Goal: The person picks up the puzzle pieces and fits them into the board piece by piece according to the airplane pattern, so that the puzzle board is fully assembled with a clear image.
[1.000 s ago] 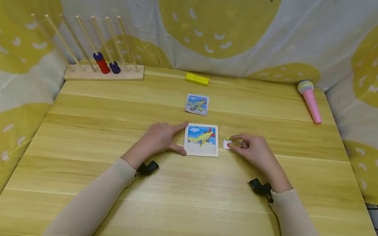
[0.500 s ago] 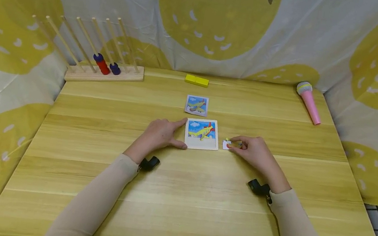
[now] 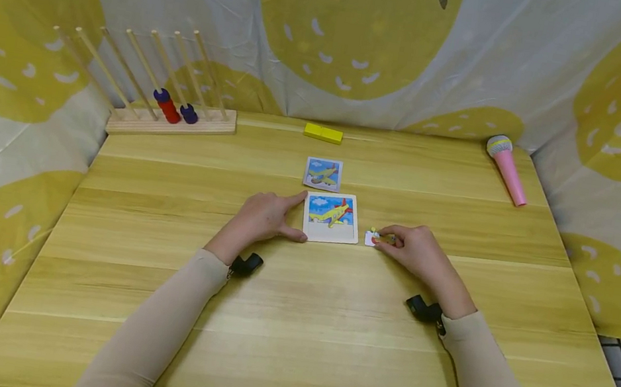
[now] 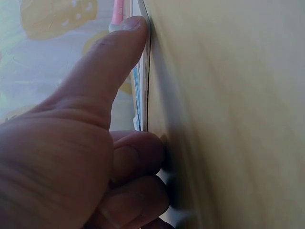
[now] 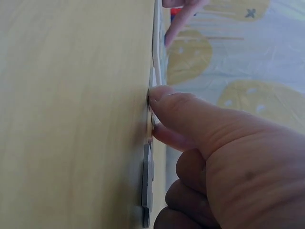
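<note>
A white-framed jigsaw board (image 3: 330, 234) lies mid-table; its upper part shows a yellow plane on blue, its lower part bare white. My left hand (image 3: 262, 218) has thumb and forefinger stretched apart at the board's left corners. In the left wrist view the thumb (image 4: 107, 64) reaches the board's edge and the other fingers are curled by the table. Right of the board, my right hand (image 3: 413, 248) pinches a small white and red puzzle piece (image 3: 370, 238) between thumb and forefinger, low at the tabletop. More pieces (image 5: 147, 186) lie under that hand, mostly hidden in the head view.
A picture card (image 3: 323, 174) of the plane lies just behind the board. Farther back is a yellow block (image 3: 323, 133). A wooden peg rack (image 3: 200, 125) with red and blue rings stands back left; a pink toy microphone (image 3: 509, 172) lies back right, before a patterned cloth.
The board has slid away from me, closer to the card, with my left thumb and forefinger staying at its left side. The right hand has barely moved, still pinching the piece.
</note>
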Tool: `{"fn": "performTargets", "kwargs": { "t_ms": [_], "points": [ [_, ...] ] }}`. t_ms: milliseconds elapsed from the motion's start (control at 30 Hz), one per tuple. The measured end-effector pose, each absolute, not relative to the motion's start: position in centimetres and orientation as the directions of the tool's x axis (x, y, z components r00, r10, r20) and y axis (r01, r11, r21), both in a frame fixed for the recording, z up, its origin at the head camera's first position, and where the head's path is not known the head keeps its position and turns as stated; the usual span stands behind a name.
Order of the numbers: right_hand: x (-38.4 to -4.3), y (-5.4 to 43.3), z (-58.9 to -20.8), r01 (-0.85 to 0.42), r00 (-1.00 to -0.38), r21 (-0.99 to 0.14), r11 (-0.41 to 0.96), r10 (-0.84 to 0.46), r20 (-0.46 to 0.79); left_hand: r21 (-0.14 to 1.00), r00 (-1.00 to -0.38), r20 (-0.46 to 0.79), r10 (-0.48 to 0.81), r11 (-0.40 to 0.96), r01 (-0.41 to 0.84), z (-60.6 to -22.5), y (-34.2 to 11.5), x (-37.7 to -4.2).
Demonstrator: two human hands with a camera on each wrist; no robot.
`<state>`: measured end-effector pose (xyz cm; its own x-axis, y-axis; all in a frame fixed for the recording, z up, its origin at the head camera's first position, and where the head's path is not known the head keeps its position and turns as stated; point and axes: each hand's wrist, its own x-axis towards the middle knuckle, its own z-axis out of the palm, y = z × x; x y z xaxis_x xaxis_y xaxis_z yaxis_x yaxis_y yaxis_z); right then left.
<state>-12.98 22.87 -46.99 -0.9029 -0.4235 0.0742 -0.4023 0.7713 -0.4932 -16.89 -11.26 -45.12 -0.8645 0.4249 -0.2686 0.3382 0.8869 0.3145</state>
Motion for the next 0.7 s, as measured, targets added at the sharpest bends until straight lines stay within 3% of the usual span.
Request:
{"fn": "performTargets", "kwargs": {
  "t_ms": [333,700],
  "points": [
    [-13.4,21.1,-46.4,-0.387,-0.9,-0.574,0.722,-0.43,0.065,0.326,-0.864,-0.263,0.429,0.883,0.339,-45.2,-11.4,-16.9],
    [-15.0,14.4,-46.1,-0.488,-0.827,-0.551,0.677,-0.56,0.045,0.315,-0.861,-0.249,0.444,0.878,0.361,-45.2,-11.5,-17.0]
  ]
}}
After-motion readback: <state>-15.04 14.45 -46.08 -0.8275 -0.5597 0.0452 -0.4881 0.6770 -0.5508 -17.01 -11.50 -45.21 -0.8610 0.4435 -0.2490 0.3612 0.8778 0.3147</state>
